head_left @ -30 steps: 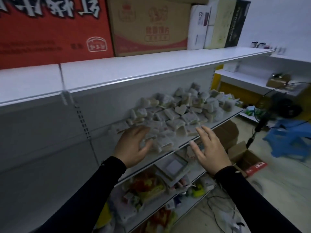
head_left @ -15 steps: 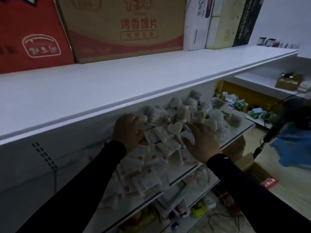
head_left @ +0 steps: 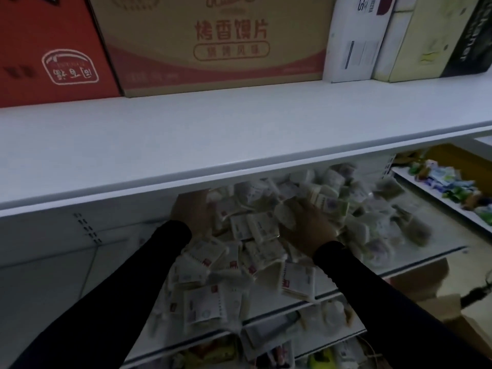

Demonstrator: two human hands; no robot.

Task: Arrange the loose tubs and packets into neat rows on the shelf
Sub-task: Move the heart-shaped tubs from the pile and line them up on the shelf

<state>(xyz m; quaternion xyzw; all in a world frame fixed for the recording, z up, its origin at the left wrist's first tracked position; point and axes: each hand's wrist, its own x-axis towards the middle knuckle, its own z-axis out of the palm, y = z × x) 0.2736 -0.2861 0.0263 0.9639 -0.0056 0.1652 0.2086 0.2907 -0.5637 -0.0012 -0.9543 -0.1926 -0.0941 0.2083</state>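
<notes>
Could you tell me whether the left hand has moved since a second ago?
Yes. The left hand has gone deeper into the shelf, from its front edge to the back of the packets.

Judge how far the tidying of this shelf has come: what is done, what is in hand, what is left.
Done: no neat rows show; the packets lie in a jumbled heap on the shelf. In hand: the left hand and the right hand are both in the heap; their fingers are hidden. Left: nearly all the sorting.
</notes>
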